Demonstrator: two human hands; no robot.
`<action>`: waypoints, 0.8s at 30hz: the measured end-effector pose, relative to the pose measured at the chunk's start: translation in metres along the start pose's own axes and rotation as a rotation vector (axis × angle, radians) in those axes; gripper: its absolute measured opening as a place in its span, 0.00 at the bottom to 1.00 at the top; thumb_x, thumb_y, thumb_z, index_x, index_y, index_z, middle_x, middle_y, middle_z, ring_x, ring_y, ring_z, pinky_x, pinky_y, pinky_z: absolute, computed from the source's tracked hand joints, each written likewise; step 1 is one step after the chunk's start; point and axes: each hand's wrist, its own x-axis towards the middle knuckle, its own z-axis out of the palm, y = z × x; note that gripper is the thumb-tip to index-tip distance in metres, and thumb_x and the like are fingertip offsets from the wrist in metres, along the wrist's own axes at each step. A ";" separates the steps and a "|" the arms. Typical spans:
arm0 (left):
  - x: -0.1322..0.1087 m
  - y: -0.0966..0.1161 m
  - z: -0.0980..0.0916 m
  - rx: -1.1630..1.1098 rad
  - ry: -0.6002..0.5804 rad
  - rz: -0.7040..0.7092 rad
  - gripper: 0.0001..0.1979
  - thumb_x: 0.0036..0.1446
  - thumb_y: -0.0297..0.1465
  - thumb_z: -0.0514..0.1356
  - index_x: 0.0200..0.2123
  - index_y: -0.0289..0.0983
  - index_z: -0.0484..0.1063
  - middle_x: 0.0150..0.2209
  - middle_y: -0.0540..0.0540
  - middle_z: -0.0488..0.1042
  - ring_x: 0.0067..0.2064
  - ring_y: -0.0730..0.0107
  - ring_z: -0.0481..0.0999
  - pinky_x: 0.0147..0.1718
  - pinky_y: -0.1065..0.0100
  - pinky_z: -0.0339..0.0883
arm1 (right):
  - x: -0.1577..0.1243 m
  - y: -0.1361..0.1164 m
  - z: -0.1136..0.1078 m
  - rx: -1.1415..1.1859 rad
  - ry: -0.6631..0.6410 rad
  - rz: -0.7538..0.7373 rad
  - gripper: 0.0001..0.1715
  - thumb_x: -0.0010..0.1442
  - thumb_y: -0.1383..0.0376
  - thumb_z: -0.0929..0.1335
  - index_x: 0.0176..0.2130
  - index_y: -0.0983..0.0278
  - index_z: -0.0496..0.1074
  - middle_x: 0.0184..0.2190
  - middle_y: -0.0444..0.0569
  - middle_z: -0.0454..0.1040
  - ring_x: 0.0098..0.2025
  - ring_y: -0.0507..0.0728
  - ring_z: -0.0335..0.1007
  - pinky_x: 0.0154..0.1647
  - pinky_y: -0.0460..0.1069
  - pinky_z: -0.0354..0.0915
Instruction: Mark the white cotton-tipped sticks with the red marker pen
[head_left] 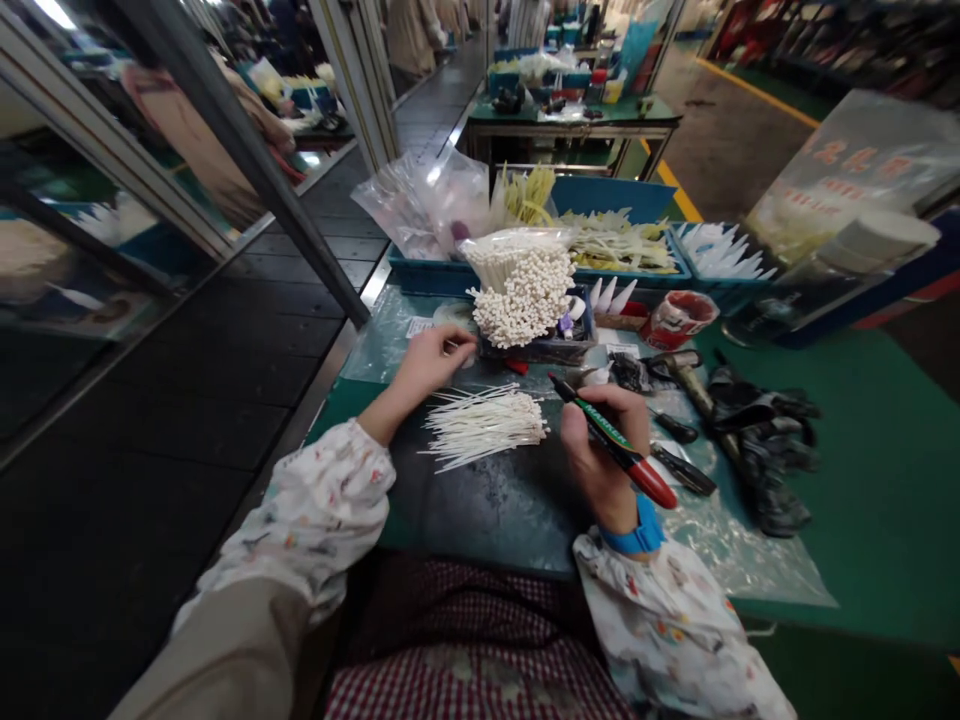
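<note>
My right hand (611, 440) is wrapped round a black and red marker (611, 433), its tip pointing up and to the left. My left hand (435, 362) has thumb and fingers curled together in a pinch; what they hold, if anything, is too small to make out. Between my hands a loose pile of thin white stems with small tips (487, 425) lies on a dark work mat (487, 505). Just beyond, a thick bundle of white round-tipped stems (525, 290) rests on a small dark box, beside my left fingertips.
Blue bins of yellowish leaf-like pieces (622, 243) and white pointed pieces (720, 250) line the back. A red-stained cup (679, 318), a lidded bottle (825, 275), a box cutter (684, 468) and black crumpled material (765, 440) are on the right. A metal post (255, 150) stands left.
</note>
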 end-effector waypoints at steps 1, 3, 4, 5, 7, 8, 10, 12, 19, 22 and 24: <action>0.014 -0.006 -0.002 -0.102 0.034 -0.050 0.11 0.58 0.31 0.65 0.43 0.32 0.80 0.39 0.42 0.82 0.35 0.68 0.77 0.38 0.67 0.70 | 0.000 0.000 0.000 -0.003 -0.006 -0.005 0.08 0.64 0.63 0.71 0.44 0.57 0.71 0.36 0.44 0.75 0.35 0.55 0.73 0.38 0.52 0.70; 0.040 -0.016 0.000 -0.355 0.089 -0.116 0.18 0.53 0.30 0.67 0.48 0.31 0.78 0.41 0.42 0.81 0.34 0.72 0.75 0.34 0.70 0.68 | 0.002 0.000 0.000 -0.009 -0.024 -0.034 0.07 0.64 0.63 0.71 0.44 0.58 0.71 0.35 0.43 0.75 0.34 0.55 0.74 0.37 0.51 0.70; 0.051 -0.020 0.002 -0.478 0.087 -0.136 0.21 0.51 0.30 0.69 0.49 0.31 0.77 0.42 0.42 0.80 0.34 0.72 0.75 0.33 0.72 0.67 | 0.002 -0.001 0.000 -0.010 -0.034 -0.055 0.07 0.64 0.64 0.71 0.44 0.58 0.71 0.34 0.43 0.75 0.34 0.54 0.74 0.36 0.50 0.70; 0.059 -0.022 0.005 -0.573 0.070 -0.144 0.25 0.48 0.30 0.70 0.51 0.32 0.76 0.43 0.43 0.80 0.35 0.72 0.76 0.33 0.72 0.67 | 0.003 -0.002 -0.001 -0.011 -0.041 -0.075 0.07 0.64 0.64 0.70 0.43 0.58 0.70 0.34 0.42 0.75 0.34 0.54 0.74 0.36 0.50 0.70; 0.071 -0.023 0.012 -0.677 0.013 -0.134 0.28 0.44 0.32 0.72 0.51 0.33 0.77 0.44 0.42 0.80 0.36 0.70 0.77 0.34 0.70 0.68 | 0.004 -0.004 -0.001 -0.013 -0.045 -0.102 0.06 0.64 0.65 0.70 0.43 0.58 0.70 0.33 0.41 0.75 0.33 0.53 0.74 0.35 0.49 0.70; 0.074 -0.023 0.016 -0.692 -0.010 -0.120 0.29 0.42 0.34 0.73 0.50 0.33 0.78 0.44 0.42 0.81 0.37 0.68 0.78 0.36 0.69 0.69 | 0.005 -0.005 -0.002 -0.013 -0.045 -0.107 0.06 0.64 0.65 0.70 0.43 0.58 0.70 0.33 0.41 0.75 0.32 0.53 0.74 0.35 0.48 0.70; 0.078 -0.023 0.021 -0.705 -0.030 -0.089 0.28 0.39 0.37 0.75 0.46 0.33 0.80 0.42 0.41 0.82 0.39 0.63 0.79 0.40 0.65 0.71 | 0.006 -0.007 -0.002 -0.010 -0.046 -0.112 0.06 0.65 0.65 0.70 0.43 0.58 0.69 0.33 0.41 0.76 0.32 0.52 0.74 0.34 0.47 0.71; 0.080 -0.025 0.024 -0.711 -0.025 -0.065 0.27 0.36 0.39 0.76 0.41 0.33 0.81 0.41 0.41 0.83 0.41 0.60 0.79 0.44 0.62 0.71 | 0.006 -0.008 -0.002 -0.002 -0.054 -0.125 0.06 0.65 0.65 0.70 0.43 0.58 0.69 0.33 0.41 0.75 0.31 0.52 0.74 0.33 0.47 0.71; 0.083 -0.037 0.031 -0.684 0.123 -0.013 0.17 0.38 0.35 0.76 0.32 0.33 0.81 0.35 0.43 0.83 0.43 0.58 0.79 0.51 0.58 0.68 | 0.005 -0.006 0.004 0.062 -0.080 -0.223 0.08 0.64 0.67 0.70 0.43 0.57 0.68 0.29 0.39 0.72 0.27 0.50 0.71 0.30 0.45 0.69; 0.081 -0.036 0.036 -0.714 0.246 0.019 0.15 0.41 0.38 0.75 0.30 0.35 0.81 0.35 0.44 0.83 0.44 0.59 0.78 0.52 0.60 0.67 | 0.005 -0.004 0.005 0.061 -0.077 -0.242 0.08 0.64 0.67 0.70 0.43 0.58 0.68 0.29 0.38 0.71 0.26 0.50 0.70 0.30 0.44 0.68; 0.078 -0.032 0.038 -0.753 0.295 0.040 0.17 0.43 0.41 0.75 0.32 0.35 0.81 0.36 0.43 0.83 0.44 0.59 0.79 0.51 0.61 0.68 | 0.005 -0.004 0.005 0.059 -0.075 -0.246 0.08 0.64 0.67 0.70 0.43 0.58 0.68 0.29 0.39 0.71 0.26 0.50 0.70 0.30 0.44 0.68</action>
